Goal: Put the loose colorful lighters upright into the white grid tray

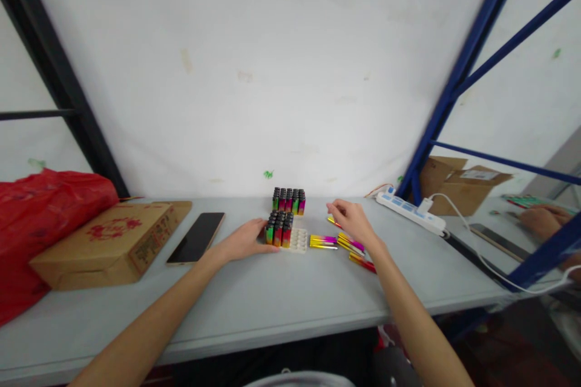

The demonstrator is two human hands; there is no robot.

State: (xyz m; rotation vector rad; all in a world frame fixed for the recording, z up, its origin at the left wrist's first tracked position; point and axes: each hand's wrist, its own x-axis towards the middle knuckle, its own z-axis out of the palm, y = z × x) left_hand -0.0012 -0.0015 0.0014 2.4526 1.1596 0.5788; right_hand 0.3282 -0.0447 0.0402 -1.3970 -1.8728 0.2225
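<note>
My left hand (pixel 247 239) grips the left side of a white tray (pixel 298 240), thumb along the front and fingers at the back. Upright lighters (pixel 278 230) with black tops and green-to-red bodies fill the tray's left part; its right part shows bare slots. Behind it stands a second block of lighters (pixel 289 201). My right hand (pixel 350 219) is over the table to the right, fingers curled together; what they hold, if anything, is hidden. Just under it is a gold piece (pixel 334 222). Shiny yellow-and-magenta lighter bodies (pixel 323 242) lie between the tray and my right forearm, with a red-gold one (pixel 362 262) nearer me.
A phone (pixel 197 238), a cardboard box (pixel 106 242) and a red bag (pixel 49 224) are on the left. A white power strip (pixel 411 211) with a cable lies right, before a blue frame post (pixel 447 109). Beyond it are an open carton (pixel 460 184) and another person's hands (pixel 542 221).
</note>
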